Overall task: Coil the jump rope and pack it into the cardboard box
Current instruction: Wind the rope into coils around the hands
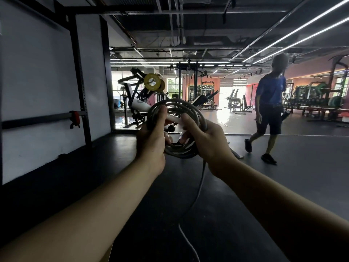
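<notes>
Above the dark floor (pixel 283 176): both hands, left hand (pixel 151 137) and right hand (pixel 205 140), fingers clamped on coiled jump rope (pixel 181 108); wind dangling tail evenly, keeping loops tight. Box unseen.

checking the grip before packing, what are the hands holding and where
Both hold the coiled jump rope: left hand grips the coil's left side, right hand its right side. A loose tail hangs below.

A person in a blue shirt (pixel 270 93) walks on the dark floor (pixel 302 176) at the right. Behind stands a weight machine with yellow plates (pixel 152 81). A white wall (pixel 37 82) with a black rack (pixel 79 76) is at the left.
</notes>
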The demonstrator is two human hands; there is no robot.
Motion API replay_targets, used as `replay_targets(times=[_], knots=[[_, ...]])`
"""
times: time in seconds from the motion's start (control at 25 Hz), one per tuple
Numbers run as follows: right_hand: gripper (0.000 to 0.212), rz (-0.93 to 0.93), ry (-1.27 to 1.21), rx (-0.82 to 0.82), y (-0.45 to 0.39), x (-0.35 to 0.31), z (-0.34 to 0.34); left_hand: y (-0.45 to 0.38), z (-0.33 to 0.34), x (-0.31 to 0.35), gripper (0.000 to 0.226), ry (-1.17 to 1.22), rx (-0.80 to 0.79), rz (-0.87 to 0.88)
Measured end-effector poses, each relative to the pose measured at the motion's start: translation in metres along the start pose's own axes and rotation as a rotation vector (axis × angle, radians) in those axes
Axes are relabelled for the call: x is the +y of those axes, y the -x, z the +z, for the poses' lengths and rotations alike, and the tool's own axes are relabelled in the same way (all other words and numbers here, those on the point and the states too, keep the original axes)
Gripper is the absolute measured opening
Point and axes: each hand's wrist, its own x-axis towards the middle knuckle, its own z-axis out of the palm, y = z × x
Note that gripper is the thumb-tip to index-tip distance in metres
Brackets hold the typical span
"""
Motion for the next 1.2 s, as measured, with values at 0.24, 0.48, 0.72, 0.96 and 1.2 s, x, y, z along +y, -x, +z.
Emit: replay_targets(times=[0.24, 0.48, 0.72, 0.96, 1.2], knots=[[0.047, -0.014, 0.1, -0.101, -0.01, 0.004, -0.009, -0.019, -0.032, 0.006, 0.067, -0.115, -0.261, -0.064], [0.038, -0.108, 0.438, -0.276, -0.029, -0.018, -0.024, -0.029, -0.046, 0.06, 0.122, -0.68, -0.393, 0.389], [0.034, -0.231, 0.697, -0.457, -0.039, -0.042, -0.024, -0.018, 0.008, 0.088, 0.044, -1.218, -0.935, 0.196], [0.049, -0.165, 0.6, -0.471, -0.032, -0.042, -0.044, -0.018, 0.011, 0.082, 0.035, -1.416, -0.921, 0.197], [0.071, 0.065, 0.417, -0.307, -0.028, -0.037, -0.081, -0.026, -0.022, 0.085, 0.042, -1.192, -0.803, 0.301]])
